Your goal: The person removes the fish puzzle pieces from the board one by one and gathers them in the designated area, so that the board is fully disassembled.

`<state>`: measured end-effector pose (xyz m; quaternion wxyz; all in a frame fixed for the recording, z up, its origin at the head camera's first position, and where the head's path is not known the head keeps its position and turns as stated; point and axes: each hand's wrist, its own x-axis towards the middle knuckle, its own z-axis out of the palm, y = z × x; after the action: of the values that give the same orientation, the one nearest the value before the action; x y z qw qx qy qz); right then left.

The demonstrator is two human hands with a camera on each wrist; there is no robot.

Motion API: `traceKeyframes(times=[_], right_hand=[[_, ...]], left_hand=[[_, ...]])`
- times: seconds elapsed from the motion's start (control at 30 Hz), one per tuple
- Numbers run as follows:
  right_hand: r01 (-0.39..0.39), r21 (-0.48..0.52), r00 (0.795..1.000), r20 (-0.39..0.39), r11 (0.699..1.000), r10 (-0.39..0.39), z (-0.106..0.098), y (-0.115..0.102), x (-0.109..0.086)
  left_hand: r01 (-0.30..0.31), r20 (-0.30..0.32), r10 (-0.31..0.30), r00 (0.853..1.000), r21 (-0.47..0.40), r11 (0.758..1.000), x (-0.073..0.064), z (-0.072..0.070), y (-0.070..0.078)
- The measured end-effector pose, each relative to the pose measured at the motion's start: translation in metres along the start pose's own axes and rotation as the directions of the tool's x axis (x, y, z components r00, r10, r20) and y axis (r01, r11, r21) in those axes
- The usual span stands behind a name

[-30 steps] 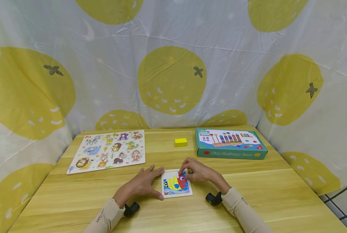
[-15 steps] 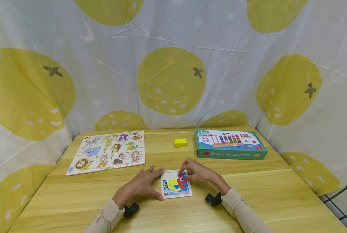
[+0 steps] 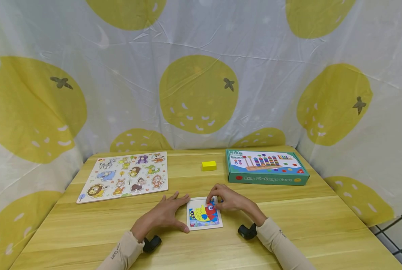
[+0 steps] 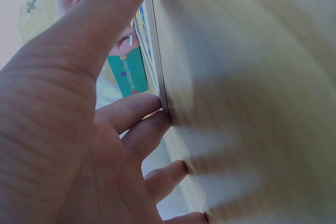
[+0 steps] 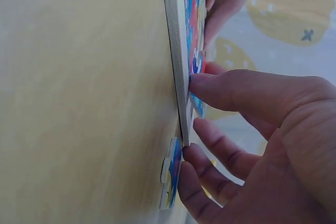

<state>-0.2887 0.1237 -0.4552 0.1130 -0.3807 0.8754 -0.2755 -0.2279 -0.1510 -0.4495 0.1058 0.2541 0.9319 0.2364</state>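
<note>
A small square jigsaw tray (image 3: 205, 228) lies on the table between the hands. A yellow and red fish picture (image 3: 201, 213) shows in it. The left hand (image 3: 163, 212) is spread at its left side, with thumb and index fingertips touching the near and far corners. At the upper right part of the tray, the right hand (image 3: 228, 197) pinches a red and blue jigsaw piece (image 5: 199, 105) between thumb and index finger, partly hidden by them. A loose jigsaw piece (image 5: 171, 174) lies on the table under the right hand's other fingers, just outside the tray.
An animal puzzle board (image 3: 126, 176) lies at the back left. Behind the tray is a yellow block (image 3: 209, 165). A green Ring Challenge Game box (image 3: 267, 167) sits at the back right. A lemon-patterned curtain (image 3: 197, 37) hangs behind the wooden table (image 3: 201, 249).
The right thumb and index finger have shifted slightly at the tray with the pinched jigsaw piece. The left hand and the tray stay in place.
</note>
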Motion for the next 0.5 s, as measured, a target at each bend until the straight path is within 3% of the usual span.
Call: traceKeyframes(times=[0.27,0.5], right_hand=[[0.014,-0.008,1.0,-0.002,1.0,-0.014,-0.0022,-0.0003,0.0001],[-0.012,0.074,1.0,-0.006,0.997,0.013,-0.0026,0.0008,0.0016]], left_hand=[[-0.005,-0.004,0.005,1.0,-0.008,1.0,-0.0005,0.0,0.0],[-0.007,-0.008,0.006,1.0,-0.014,1.0,-0.0008,0.0002,-0.0002]])
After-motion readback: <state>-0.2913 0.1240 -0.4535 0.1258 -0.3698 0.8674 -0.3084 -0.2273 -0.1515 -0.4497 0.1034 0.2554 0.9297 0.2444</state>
